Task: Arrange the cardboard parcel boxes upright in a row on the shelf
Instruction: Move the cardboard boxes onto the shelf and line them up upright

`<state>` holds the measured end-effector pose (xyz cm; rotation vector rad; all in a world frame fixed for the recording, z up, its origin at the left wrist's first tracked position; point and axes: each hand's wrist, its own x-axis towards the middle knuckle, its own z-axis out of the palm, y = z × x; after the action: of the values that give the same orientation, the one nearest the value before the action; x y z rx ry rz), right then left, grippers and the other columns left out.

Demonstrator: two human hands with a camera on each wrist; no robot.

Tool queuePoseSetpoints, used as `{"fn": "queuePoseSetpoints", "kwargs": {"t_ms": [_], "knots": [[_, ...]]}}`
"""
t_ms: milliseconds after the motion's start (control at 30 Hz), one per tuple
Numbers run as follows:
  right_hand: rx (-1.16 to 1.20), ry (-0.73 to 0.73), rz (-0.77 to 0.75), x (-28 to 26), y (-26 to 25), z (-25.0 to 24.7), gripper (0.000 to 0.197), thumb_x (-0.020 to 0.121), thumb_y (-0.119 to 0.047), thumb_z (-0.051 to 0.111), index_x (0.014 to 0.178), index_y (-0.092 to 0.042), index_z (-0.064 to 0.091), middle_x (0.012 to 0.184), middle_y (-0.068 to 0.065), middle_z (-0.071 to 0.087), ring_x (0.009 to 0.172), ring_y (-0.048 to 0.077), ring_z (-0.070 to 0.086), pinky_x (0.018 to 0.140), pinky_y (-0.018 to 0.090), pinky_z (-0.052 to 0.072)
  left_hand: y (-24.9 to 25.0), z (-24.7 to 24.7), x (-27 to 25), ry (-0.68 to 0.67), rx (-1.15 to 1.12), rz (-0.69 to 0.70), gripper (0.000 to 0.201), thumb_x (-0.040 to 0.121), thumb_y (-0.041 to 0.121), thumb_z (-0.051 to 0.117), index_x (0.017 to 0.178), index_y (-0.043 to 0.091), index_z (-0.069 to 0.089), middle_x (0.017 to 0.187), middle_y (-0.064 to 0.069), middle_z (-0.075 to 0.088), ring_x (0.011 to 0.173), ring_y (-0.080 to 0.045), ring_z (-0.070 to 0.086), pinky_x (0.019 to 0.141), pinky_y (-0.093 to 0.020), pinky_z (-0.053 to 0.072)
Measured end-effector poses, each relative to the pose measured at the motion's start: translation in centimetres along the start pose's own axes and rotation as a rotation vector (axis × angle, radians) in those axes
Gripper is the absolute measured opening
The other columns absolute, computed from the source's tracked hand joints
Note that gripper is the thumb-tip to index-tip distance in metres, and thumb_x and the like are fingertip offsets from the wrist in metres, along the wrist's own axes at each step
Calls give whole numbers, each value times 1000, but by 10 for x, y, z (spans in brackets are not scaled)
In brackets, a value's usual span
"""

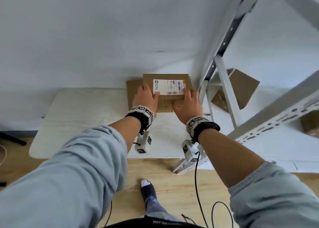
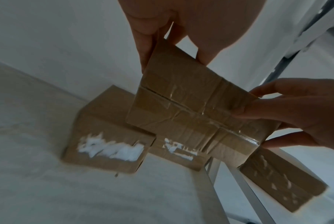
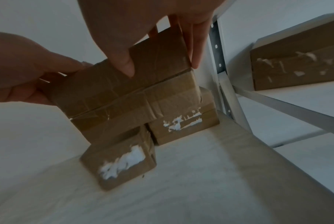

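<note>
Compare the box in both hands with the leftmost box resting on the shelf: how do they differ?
The held box is gripped by the left hand and right hand; the leftmost box is untouched. The held box is raised above the shelf board; the leftmost box rests on it. The held box carries an intact printed label; the leftmost box shows only torn white label remains. Both are brown taped cardboard.

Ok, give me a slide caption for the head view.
Both hands, left and right, grip a labelled parcel box on the shelf.
</note>
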<state>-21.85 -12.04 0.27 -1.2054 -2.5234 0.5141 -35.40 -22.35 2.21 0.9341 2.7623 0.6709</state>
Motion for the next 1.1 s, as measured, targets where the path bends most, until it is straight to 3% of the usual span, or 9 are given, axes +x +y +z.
{"fn": "queuePoseSetpoints", "kwargs": {"t_ms": [200, 300, 400, 600, 733, 833, 967, 1100], "knots": [[-19, 31, 158, 98, 10, 17, 72, 80, -38, 70, 140, -16, 36, 147, 13, 30, 117, 37, 52, 93, 46, 51, 38, 21, 108, -90, -14, 58, 66, 100, 47, 46, 148, 5, 30, 141, -15, 44, 120, -37, 55, 96, -43, 46], [-47, 33, 224, 121, 16, 32, 74, 80, -34, 69, 142, -17, 33, 153, 16, 22, 131, 39, 37, 108, 46, 38, 45, 35, 131, -142, -8, 30, 68, 98, 49, 49, 147, 6, 31, 140, -14, 44, 118, -37, 56, 93, -41, 46], [-103, 72, 228, 128, 21, 45, 75, 78, -34, 69, 142, -17, 35, 152, 20, 25, 128, 39, 37, 103, 47, 39, 44, 46, 138, -173, 22, 34, 75, 98, 52, 47, 152, 8, 21, 147, -15, 37, 119, -38, 55, 92, -40, 47], [-121, 91, 240, 126, 22, 52, 78, 75, -35, 67, 144, -17, 34, 152, 21, 27, 128, 41, 37, 105, 49, 37, 41, 50, 142, -187, 64, 58, 78, 98, 54, 44, 155, 9, 16, 152, -14, 34, 122, -36, 54, 92, -40, 48], [-121, 31, 257, 122, 18, 46, 81, 78, -32, 65, 148, -19, 27, 156, 21, 20, 133, 43, 33, 109, 53, 36, 45, 47, 138, -199, 73, 47, 78, 99, 53, 44, 155, 8, 13, 153, -14, 32, 122, -35, 54, 90, -41, 49], [-148, -35, 254, 114, 16, 37, 87, 83, -33, 66, 153, -21, 17, 162, 18, 8, 141, 42, 23, 115, 53, 29, 44, 43, 127, -179, 105, 38, 88, 94, 61, 44, 156, 9, 8, 159, -15, 21, 131, -35, 46, 99, -44, 45], [-175, -98, 230, 86, 10, 26, 90, 88, -30, 61, 157, -23, 4, 165, 11, -10, 149, 41, 4, 121, 52, 16, 37, 38, 93, -136, 153, 100, 96, 91, 66, 45, 156, 9, 4, 158, -17, 23, 140, -34, 33, 113, -45, 32], [-241, -100, 135, 40, 0, 17, 85, 90, -28, 56, 157, -26, 2, 165, 7, -13, 150, 39, 2, 122, 51, 14, 28, 28, 49, -112, 197, 181, 95, 90, 64, 48, 155, 7, 8, 159, -17, 21, 144, -32, 26, 116, -46, 27]]}}
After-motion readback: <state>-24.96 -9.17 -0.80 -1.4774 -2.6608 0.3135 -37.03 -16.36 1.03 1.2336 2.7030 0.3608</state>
